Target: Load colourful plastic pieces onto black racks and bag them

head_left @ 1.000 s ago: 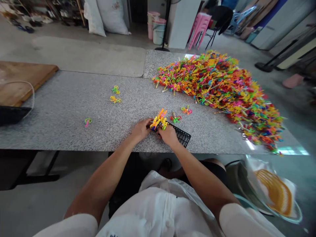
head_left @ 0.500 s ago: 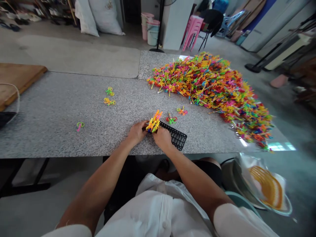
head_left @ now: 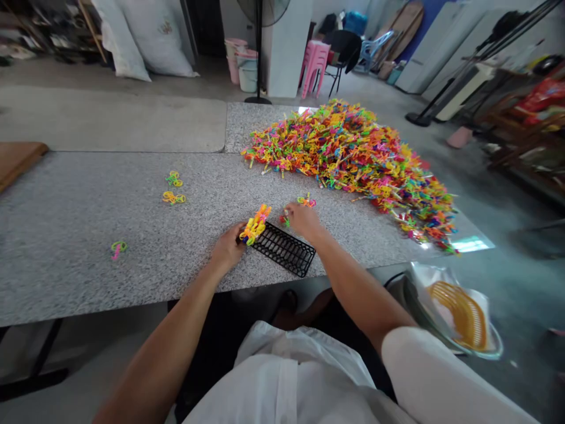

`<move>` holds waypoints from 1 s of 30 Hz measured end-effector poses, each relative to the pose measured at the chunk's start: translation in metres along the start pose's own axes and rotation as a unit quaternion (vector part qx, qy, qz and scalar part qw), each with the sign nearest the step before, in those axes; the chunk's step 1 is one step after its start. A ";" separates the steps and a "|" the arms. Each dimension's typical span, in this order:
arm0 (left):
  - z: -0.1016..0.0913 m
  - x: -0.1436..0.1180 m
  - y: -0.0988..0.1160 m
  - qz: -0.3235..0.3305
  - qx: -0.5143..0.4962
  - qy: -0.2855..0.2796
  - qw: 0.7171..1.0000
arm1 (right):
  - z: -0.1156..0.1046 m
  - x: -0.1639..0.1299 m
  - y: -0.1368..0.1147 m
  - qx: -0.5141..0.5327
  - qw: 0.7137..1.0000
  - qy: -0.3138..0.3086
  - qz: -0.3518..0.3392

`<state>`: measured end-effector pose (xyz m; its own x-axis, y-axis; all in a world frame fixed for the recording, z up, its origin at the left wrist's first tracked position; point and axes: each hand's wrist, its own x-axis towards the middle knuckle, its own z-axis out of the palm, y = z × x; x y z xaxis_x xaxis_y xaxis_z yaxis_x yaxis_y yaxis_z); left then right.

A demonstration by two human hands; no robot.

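My left hand (head_left: 229,247) is closed on the left end of a black plastic grid rack (head_left: 285,250), which lies slantwise near the table's front edge. Yellow and orange plastic pieces (head_left: 256,224) stand in a cluster at that end of the rack. Just beyond the rack, my right hand (head_left: 303,221) reaches down with its fingers bent together at a small red and green plastic piece (head_left: 285,220). The hand partly covers that piece, so I cannot make out how firmly it is held. Another small multicoloured piece (head_left: 306,201) lies right behind the hand.
A large heap of colourful plastic pieces (head_left: 348,153) covers the right of the speckled table (head_left: 88,206). Loose pieces (head_left: 173,198) lie at left. A wooden board (head_left: 17,162) sits at the far left. A tub with a yellow basket (head_left: 459,312) stands on the floor at right.
My right hand has left the cluster on the rack and moved right and away from me to the loose red and green piece. My left hand stays at the rack's end. The view has shifted.
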<state>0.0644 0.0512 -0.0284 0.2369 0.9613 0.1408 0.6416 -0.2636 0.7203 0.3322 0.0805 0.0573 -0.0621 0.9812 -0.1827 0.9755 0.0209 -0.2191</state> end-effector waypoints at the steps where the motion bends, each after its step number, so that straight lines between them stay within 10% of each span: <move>1: 0.000 0.000 0.001 0.001 0.001 0.003 1.000 | -0.006 0.012 0.012 -0.036 0.999 0.007 -0.016; 9: -0.001 0.001 0.002 -0.003 0.005 0.013 1.000 | -0.012 0.033 0.054 -0.175 0.971 -0.060 -0.148; 19: 0.000 0.002 -0.003 -0.002 0.011 0.026 1.000 | -0.023 0.001 0.066 -0.175 0.981 -0.086 0.001; 30: -0.001 0.002 0.001 -0.002 0.007 0.021 1.000 | 0.012 -0.016 0.063 0.173 0.984 0.033 0.028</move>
<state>0.0646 0.0531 -0.0267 0.2037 0.9648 0.1664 0.6523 -0.2605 0.7118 0.3921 0.0638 0.0350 0.0146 0.9894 -0.1445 0.8462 -0.0892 -0.5253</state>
